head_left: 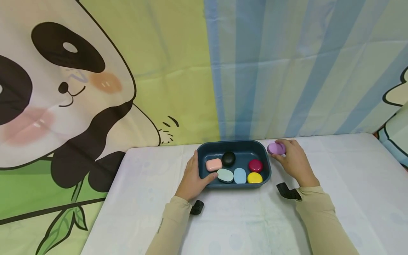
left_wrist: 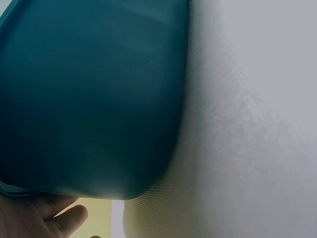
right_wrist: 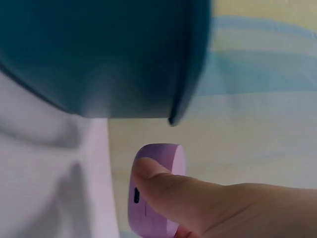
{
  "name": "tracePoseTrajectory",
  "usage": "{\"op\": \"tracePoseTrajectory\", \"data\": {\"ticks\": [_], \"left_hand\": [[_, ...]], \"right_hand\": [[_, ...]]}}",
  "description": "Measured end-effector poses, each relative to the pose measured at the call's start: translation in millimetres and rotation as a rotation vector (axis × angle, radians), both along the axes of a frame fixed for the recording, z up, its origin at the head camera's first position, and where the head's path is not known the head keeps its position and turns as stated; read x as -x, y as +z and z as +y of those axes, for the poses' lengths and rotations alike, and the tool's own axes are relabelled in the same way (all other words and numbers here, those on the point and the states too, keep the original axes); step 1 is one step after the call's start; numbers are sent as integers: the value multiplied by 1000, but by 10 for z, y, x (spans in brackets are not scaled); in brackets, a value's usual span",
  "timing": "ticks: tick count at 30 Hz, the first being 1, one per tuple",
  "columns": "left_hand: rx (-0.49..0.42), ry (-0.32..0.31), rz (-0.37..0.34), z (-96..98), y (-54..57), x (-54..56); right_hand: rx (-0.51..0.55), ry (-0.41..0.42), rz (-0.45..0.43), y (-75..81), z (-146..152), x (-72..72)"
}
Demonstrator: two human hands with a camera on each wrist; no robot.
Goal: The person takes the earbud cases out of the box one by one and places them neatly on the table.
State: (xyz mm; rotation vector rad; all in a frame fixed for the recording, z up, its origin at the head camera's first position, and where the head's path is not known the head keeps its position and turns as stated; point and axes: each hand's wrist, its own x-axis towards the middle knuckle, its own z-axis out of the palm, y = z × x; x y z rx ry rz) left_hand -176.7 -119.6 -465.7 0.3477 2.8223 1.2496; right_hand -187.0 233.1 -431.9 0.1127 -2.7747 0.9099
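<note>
A dark blue plastic box (head_left: 234,186) stands on the table, holding several small rounded cases. My left hand (head_left: 193,179) grips its left front corner, fingers along the outer end wall and thumb over the front rim, the tip close to a mint case (head_left: 225,175). Just off the box's right end, my right hand (head_left: 295,161) pinches a purple earbud case (head_left: 276,148) between thumb and fingers. The right wrist view shows a small dark charging slot on that case (right_wrist: 173,163), beside the thumb; the other fingers are mostly hidden there.
Inside the box lie a pink case (head_left: 214,164), a black one (head_left: 228,159), a light blue one (head_left: 240,175), a red one (head_left: 255,165) and a yellow one (head_left: 254,177). A white cloth covers the table (head_left: 236,226). Behind hangs a printed curtain (head_left: 178,71).
</note>
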Motion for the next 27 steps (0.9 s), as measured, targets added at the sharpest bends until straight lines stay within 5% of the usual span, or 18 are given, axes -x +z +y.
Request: {"op": "tracePoseTrajectory", "data": {"ticks": [17,27], "left_hand": [[-2,6,-17,1,-22,2],[3,6,-13,-5,-30,9]], "right_hand": [[-80,-71,-151,-278,93,91],[-102,-99,-301,-199,72,70]]}}
